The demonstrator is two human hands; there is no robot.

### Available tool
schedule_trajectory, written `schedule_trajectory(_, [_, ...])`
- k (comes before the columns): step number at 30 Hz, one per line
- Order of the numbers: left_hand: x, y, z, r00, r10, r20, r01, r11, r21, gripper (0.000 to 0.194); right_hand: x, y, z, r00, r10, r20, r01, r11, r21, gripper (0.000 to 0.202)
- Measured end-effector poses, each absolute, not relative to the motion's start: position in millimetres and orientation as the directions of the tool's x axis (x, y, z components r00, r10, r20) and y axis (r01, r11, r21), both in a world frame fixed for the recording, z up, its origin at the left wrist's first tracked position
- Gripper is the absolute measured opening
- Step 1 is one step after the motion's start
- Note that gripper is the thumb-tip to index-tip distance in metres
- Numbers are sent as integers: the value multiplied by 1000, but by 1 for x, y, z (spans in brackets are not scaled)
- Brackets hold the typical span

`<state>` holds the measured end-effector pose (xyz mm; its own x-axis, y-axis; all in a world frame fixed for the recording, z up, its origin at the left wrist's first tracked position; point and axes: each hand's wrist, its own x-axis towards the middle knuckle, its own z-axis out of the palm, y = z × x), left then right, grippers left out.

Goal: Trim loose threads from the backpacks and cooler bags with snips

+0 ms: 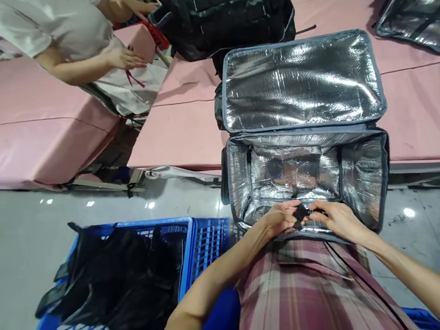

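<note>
Just below the left hand [281,219] and the right hand [337,218], a plaid garment [281,299] came up to the front edge of the silver-lined bag [364,168], and a thin black cord [362,280] ran down over it. Lower left of the left hand, a blue crate [189,238] held dark bags [116,274]. At the fingertips, over that front edge, was a small black piece [301,212]: the left fingers were drawn narrow around it, and the right thumb and fingers were pinched on its right end. Whether it was a buckle, strap end or zip pull could not be told. Good execution, as judged, called for the left hand to serve as fixed support while the right supplied small, controlled movement, with both pinches close together. The soft edge would probably have flexed under a pull, so bracing it against the body was advisable, with the cord kept clear of the fingers. Beyond the fingertips the main compartment stood open; past it, the lid [301,84] was folded back over a pink-covered table [180,121], leaving both hands unobstructed. Farther ahead of the hands stood a black bag [230,12], and far ahead and left, a co-worker [72,38].
</note>
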<state>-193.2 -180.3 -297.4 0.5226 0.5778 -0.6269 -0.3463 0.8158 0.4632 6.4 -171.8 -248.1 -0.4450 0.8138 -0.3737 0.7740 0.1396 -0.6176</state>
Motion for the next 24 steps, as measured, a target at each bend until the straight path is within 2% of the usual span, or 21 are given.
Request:
schedule_trajectory(4, [-194,-184,-299,546,609,-575,-350,789,504,66,-2,-173,-246,-465,818,-339,719,126,-683,20])
schedule_trajectory(6, [-195,-183,-290,550,600,-581,-244,780,576,64,3,-172,-240,-457,833,-313,694,113,-711,20])
schedule_trajectory(7, [-196,-180,-284,529,612,-588,-115,738,665,61,9,-170,-234,-451,841,-300,683,109,-722,21])
schedule_trajectory(9, [-198,-171,-265,431,711,-556,229,510,829,46,28,-161,-218,-388,893,-228,663,98,-742,24])
schedule_trajectory(11, [-201,-153,-241,324,842,-432,477,248,843,32,53,-145,-195,-215,976,-46,652,108,-750,28])
schedule_trajectory(13, [-202,-128,-215,202,964,-174,596,20,803,26,78,-121,-173,-2,978,210,712,148,-687,38])
schedule_trajectory(14, [-202,-114,-203,156,988,1,644,-103,758,26,89,-108,-164,49,946,319,778,164,-606,43])
schedule_trajectory(16, [-201,-84,-181,145,917,371,770,-340,540,26,105,-81,-155,8,909,417,894,180,-410,46])
schedule_trajectory(17, [-201,-70,-172,189,858,478,811,-411,417,25,110,-68,-154,-41,911,411,917,197,-346,44])
schedule_trajectory(19, [-202,-44,-158,309,816,489,830,-483,281,21,117,-48,-160,-126,933,337,908,245,-339,37])
schedule_trajectory(22, [-206,-20,-148,444,832,334,798,-536,275,17,126,-33,-168,-224,957,182,849,283,-446,28])
schedule_trajectory(24, [-207,-13,-146,461,843,277,800,-530,281,20,129,-33,-167,-273,954,125,856,301,-421,24])
